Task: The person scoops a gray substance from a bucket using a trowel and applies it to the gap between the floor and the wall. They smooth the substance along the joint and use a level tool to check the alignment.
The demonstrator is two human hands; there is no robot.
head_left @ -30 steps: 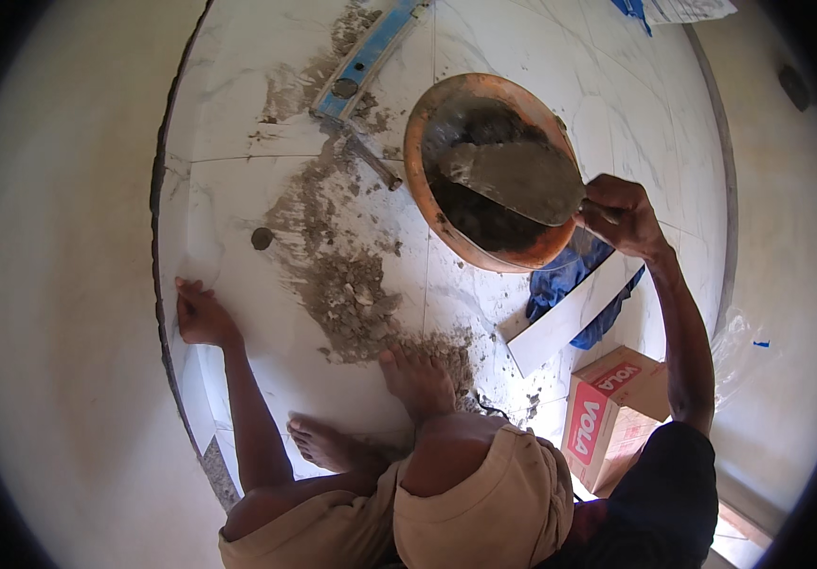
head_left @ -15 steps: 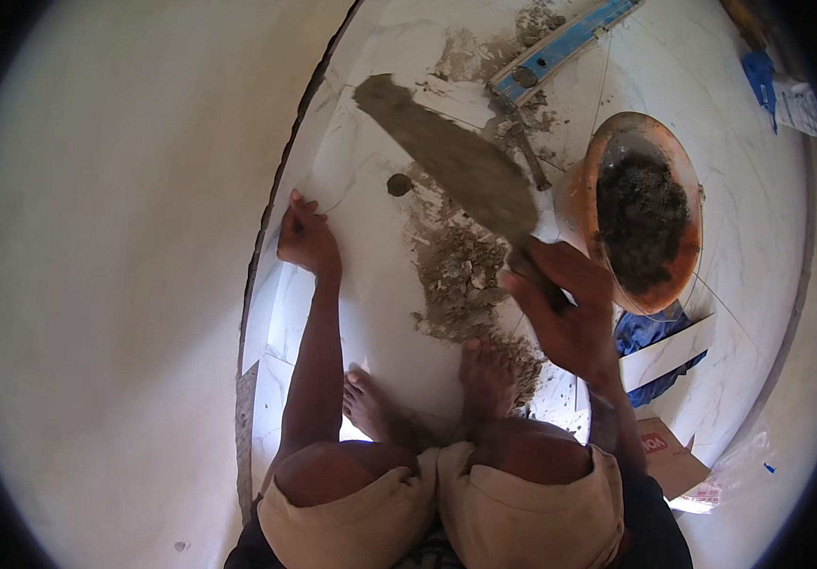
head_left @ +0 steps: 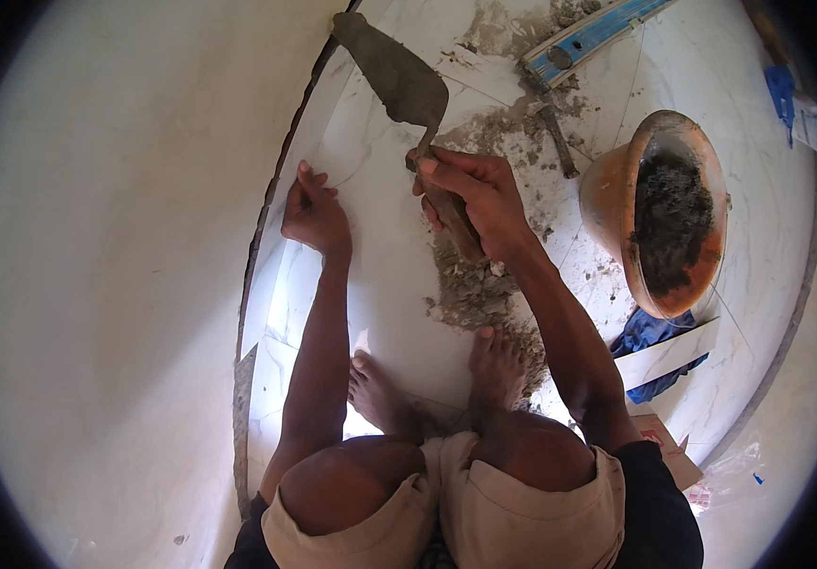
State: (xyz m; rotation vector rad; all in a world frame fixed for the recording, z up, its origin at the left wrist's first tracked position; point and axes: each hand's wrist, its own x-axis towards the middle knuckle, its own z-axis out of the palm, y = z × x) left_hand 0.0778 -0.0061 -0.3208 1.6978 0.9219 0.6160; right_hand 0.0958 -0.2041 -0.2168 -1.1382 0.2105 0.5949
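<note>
My right hand (head_left: 484, 199) is wrapped round the wooden handle of a trowel (head_left: 399, 81). The trowel's grey, mortar-smeared blade points up and to the left. Its tip, carrying a dab of mortar (head_left: 341, 26), reaches the dark gap (head_left: 287, 142) between the pale wall and the white skirting tiles (head_left: 271, 256). My left hand (head_left: 316, 216) is beside that skirting, its fingers curled in. Whether anything lies between those fingers is hidden.
An orange bucket (head_left: 603, 194) with dark mortar stands tilted toward me on the right. A blue spirit level (head_left: 598, 40) and a hammer-like tool (head_left: 558, 142) lie beyond. Loose mortar (head_left: 475, 289) litters the marbled floor near my feet. Blue cloth (head_left: 660, 379) and cardboard (head_left: 669, 450) are at right.
My right hand has swung the trowel left and away from me, bringing its tip to the wall gap. The left hand stays by the skirting. The view has shifted slightly.
</note>
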